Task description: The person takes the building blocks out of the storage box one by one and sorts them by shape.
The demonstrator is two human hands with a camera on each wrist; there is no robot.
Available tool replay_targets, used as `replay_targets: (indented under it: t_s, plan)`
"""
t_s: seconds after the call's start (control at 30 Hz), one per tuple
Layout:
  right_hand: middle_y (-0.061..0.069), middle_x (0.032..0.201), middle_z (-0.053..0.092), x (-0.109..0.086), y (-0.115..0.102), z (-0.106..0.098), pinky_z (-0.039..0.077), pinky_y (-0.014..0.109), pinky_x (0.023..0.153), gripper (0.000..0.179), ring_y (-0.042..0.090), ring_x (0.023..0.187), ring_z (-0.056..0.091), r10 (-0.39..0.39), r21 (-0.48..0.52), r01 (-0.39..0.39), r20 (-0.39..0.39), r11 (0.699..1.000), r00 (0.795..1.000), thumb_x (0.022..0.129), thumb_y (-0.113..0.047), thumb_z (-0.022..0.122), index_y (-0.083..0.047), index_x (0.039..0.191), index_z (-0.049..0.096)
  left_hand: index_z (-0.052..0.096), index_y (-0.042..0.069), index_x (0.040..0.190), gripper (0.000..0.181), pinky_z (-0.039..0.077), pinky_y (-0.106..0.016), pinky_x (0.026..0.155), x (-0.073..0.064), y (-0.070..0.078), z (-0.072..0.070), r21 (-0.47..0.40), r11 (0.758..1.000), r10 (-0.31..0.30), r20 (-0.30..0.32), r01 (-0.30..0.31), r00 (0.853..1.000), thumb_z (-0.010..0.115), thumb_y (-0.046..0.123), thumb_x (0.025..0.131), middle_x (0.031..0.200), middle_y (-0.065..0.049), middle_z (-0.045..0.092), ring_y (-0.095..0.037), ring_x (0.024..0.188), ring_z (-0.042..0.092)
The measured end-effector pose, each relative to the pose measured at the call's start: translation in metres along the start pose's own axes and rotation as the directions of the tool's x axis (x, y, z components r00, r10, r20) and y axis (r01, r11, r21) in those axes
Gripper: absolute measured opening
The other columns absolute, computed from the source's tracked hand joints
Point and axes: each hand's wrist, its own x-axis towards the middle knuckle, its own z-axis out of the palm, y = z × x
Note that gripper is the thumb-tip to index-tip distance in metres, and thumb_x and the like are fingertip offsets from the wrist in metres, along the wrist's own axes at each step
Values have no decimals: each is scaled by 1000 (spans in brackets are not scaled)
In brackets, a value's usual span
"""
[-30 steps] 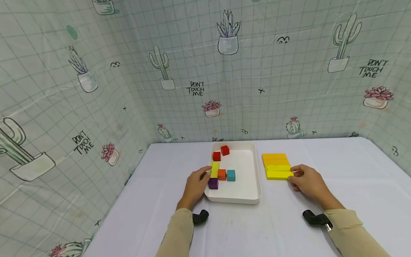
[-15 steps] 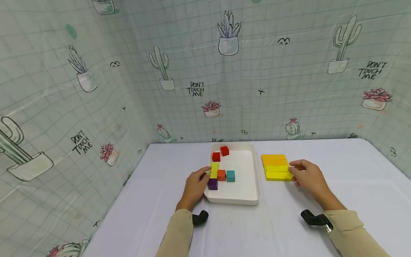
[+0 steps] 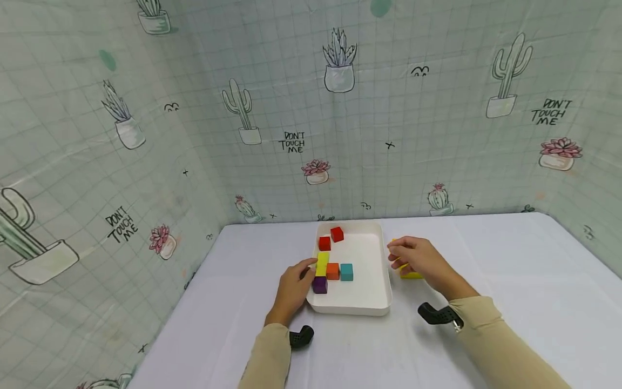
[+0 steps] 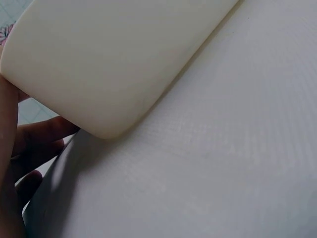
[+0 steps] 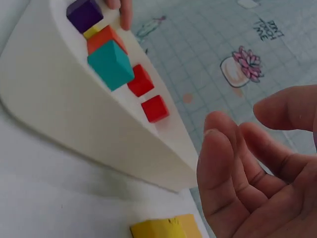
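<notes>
A white tray (image 3: pixel 352 309) holds small coloured blocks. My left hand (image 3: pixel 291 286) grips its left wall, with fingertips over the rim beside a yellow block (image 3: pixel 323 265). Around that lie a purple cube (image 3: pixel 319 285), an orange cube (image 3: pixel 332 272), a teal cube (image 3: pixel 346 272) and two red cubes (image 3: pixel 324 243). In the left wrist view, fingers (image 4: pixel 42 134) bend around the tray's outer corner. My right hand (image 3: pixel 425 265) hovers just right of the tray, loosely curved with nothing held. It covers most of the flat yellow bars (image 3: pixel 412 275); a corner of them shows in the right wrist view.
Everything stands on a table with a white cover (image 3: pixel 350 351). A patterned cloth (image 3: pixel 389 178) hangs behind and to the left. Each wrist carries a black camera mount (image 3: pixel 301 337).
My right hand has left the right end of the yellow bars and moved left over them toward the tray. The left hand stays put. The head view has tilted slightly upward.
</notes>
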Motion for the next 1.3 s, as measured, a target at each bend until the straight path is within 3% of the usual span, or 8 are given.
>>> replay_targets:
  t_s: [0.13, 0.4, 0.67, 0.93, 1.3]
  plan:
    - [19, 108, 64, 15, -8, 15, 59, 30, 75, 45, 21, 87, 67, 39, 34, -39, 11, 999, 999, 102, -29, 59, 7, 128, 56, 65, 24, 135, 34, 44, -53, 104, 3, 1, -3, -11, 1000, 13, 4, -13, 1000, 54, 28, 103, 125, -7, 65, -27, 116, 58]
    - [25, 118, 63, 43, -15, 39, 58, 30, 81, 42, 24, 92, 67, 57, -9, -56, 63, 998, 996, 102, -27, 56, 5, 130, 57, 64, 26, 136, 34, 42, -53, 106, 1, -2, -4, -21, 1000, -15, 17, 15, 1000, 53, 30, 103, 126, -6, 65, -26, 118, 57]
    - [22, 118, 65, 69, -19, 60, 56, 33, 87, 42, 30, 100, 65, 105, -57, -99, 117, 993, 988, 101, -28, 56, 3, 129, 58, 64, 26, 136, 35, 42, -53, 106, 3, 1, -3, -31, 999, -15, 16, 16, 1000, 53, 30, 103, 128, -7, 64, -27, 120, 56]
    - [21, 122, 64, 83, -18, 72, 54, 39, 94, 44, 32, 108, 64, 122, -106, -107, 147, 989, 982, 100, -28, 56, 3, 132, 56, 65, 25, 135, 34, 44, -52, 104, 3, -1, -1, -26, 1000, -1, 13, 2, 1000, 53, 29, 103, 125, -7, 66, -26, 115, 58]
    - [18, 119, 65, 95, -18, 92, 55, 40, 92, 41, 30, 106, 65, 116, -134, -88, 215, 987, 970, 101, -26, 57, 2, 130, 58, 66, 24, 133, 33, 44, -52, 103, 3, -2, -1, -17, 1000, 1, -5, -1, 1000, 55, 29, 102, 122, -7, 67, -26, 115, 59]
